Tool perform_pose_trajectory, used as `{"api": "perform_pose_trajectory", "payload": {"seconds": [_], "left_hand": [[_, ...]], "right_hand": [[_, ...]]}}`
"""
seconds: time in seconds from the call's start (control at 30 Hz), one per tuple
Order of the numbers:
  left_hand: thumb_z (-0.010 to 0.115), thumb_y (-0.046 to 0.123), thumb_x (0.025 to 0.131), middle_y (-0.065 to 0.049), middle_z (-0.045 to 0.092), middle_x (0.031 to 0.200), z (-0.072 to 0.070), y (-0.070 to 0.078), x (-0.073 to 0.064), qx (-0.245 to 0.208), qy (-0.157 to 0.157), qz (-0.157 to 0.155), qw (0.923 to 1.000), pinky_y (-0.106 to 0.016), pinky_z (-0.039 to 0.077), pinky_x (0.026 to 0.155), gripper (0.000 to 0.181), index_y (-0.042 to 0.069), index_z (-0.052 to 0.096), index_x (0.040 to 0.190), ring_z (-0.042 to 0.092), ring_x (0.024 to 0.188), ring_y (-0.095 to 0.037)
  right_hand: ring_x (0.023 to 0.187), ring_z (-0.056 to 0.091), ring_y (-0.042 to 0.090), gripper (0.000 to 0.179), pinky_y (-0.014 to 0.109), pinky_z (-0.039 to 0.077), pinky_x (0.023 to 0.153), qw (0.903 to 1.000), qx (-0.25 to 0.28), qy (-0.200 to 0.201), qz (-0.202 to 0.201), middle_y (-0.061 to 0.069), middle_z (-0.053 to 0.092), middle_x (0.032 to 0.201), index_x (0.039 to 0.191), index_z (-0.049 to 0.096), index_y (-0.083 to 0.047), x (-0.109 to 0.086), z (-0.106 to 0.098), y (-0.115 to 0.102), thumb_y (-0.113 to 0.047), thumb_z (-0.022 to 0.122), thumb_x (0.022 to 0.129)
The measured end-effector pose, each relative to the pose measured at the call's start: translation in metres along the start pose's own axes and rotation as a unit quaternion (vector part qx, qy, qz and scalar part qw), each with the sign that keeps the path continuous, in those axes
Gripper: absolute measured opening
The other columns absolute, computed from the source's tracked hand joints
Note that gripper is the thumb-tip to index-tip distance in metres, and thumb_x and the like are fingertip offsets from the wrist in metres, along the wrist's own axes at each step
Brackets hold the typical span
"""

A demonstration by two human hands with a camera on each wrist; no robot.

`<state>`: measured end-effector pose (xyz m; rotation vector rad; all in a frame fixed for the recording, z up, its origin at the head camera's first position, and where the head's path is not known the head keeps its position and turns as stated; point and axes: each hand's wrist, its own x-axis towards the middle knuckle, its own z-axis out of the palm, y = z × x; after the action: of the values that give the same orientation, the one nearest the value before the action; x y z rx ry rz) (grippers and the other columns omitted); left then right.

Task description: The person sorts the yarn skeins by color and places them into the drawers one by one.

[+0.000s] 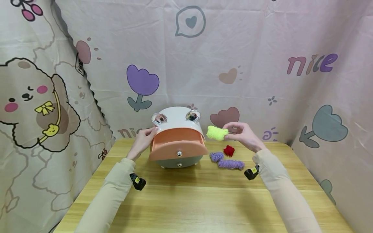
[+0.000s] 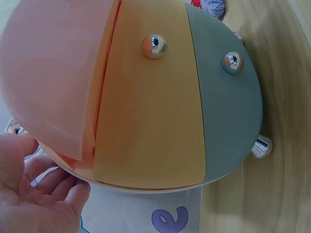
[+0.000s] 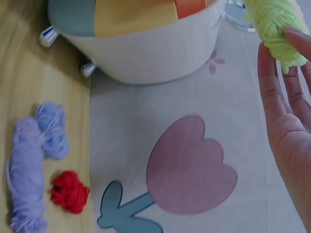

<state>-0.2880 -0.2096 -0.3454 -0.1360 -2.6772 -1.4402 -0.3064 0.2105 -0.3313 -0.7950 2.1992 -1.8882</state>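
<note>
A frog-shaped drawer box (image 1: pixel 176 163) stands on the table, with a white body, shiny round eyes and round silver knobs. An orange hollow shows above its orange drawer front (image 1: pixel 163 149); the grey-green drawer (image 2: pixel 226 107) below sits flush. My left hand (image 1: pixel 143 142) holds the box's upper left edge beside one eye, thumb and index finger at the rim; part of the index finger is hidden. My right hand (image 1: pixel 243 134) pinches a bright yellow-green yarn skein (image 1: pixel 217 133) in the air, right of the box, between thumb and fingers.
On the table (image 1: pixel 186 207), right of the box, lie a long purple yarn skein (image 1: pixel 231 164), a smaller purple yarn bundle (image 1: pixel 216 157) and a red yarn bundle (image 1: pixel 229 150). A printed curtain (image 1: pixel 180 64) hangs behind the table and along its sides.
</note>
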Motion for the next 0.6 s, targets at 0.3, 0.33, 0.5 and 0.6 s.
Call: {"api": "perform_pose_trajectory", "payload": {"seconds": [0.3, 0.33, 0.5, 0.6], "left_hand": [[0.044, 0.044, 0.107, -0.021, 0.043, 0.155, 0.001, 0.0, 0.001, 0.002, 0.006, -0.002, 1.0, -0.054, 0.039, 0.117, 0.06, 0.004, 0.044, 0.151, 0.043, 0.144, -0.038], [0.044, 0.044, 0.107, -0.021, 0.043, 0.155, 0.001, 0.0, 0.001, 0.001, 0.006, -0.002, 1.0, -0.054, 0.039, 0.117, 0.06, 0.004, 0.044, 0.151, 0.043, 0.144, -0.038], [0.045, 0.043, 0.107, -0.02, 0.043, 0.155, 0.001, 0.0, 0.001, 0.004, 0.008, -0.003, 1.0, -0.054, 0.038, 0.118, 0.059, 0.004, 0.045, 0.15, 0.042, 0.145, -0.038], [0.045, 0.043, 0.106, -0.02, 0.044, 0.155, 0.001, 0.0, 0.001, 0.006, 0.012, 0.0, 0.9999, -0.054, 0.037, 0.119, 0.058, 0.003, 0.045, 0.149, 0.041, 0.145, -0.038]], "right_hand": [[0.103, 0.073, 0.009, 0.027, 0.025, 0.059, 0.089, 0.9994, 0.015, -0.012, -0.029, -0.007, 0.077, 0.103, 0.107, 0.07, -0.01, 0.025, 0.02, -0.011, 0.008, 0.07, 0.086], [0.103, 0.073, 0.009, 0.027, 0.024, 0.06, 0.089, 0.9993, 0.014, -0.013, -0.032, -0.007, 0.077, 0.102, 0.107, 0.07, -0.01, 0.027, 0.022, -0.013, 0.008, 0.07, 0.086], [0.1, 0.074, 0.009, 0.028, 0.025, 0.06, 0.087, 0.9986, 0.027, -0.024, -0.04, -0.006, 0.077, 0.101, 0.106, 0.07, -0.011, 0.037, 0.033, -0.018, 0.008, 0.07, 0.086], [0.1, 0.074, 0.01, 0.026, 0.026, 0.06, 0.088, 0.9979, 0.034, -0.033, -0.044, -0.005, 0.077, 0.1, 0.107, 0.07, -0.009, 0.043, 0.04, -0.019, 0.007, 0.071, 0.086]]}}
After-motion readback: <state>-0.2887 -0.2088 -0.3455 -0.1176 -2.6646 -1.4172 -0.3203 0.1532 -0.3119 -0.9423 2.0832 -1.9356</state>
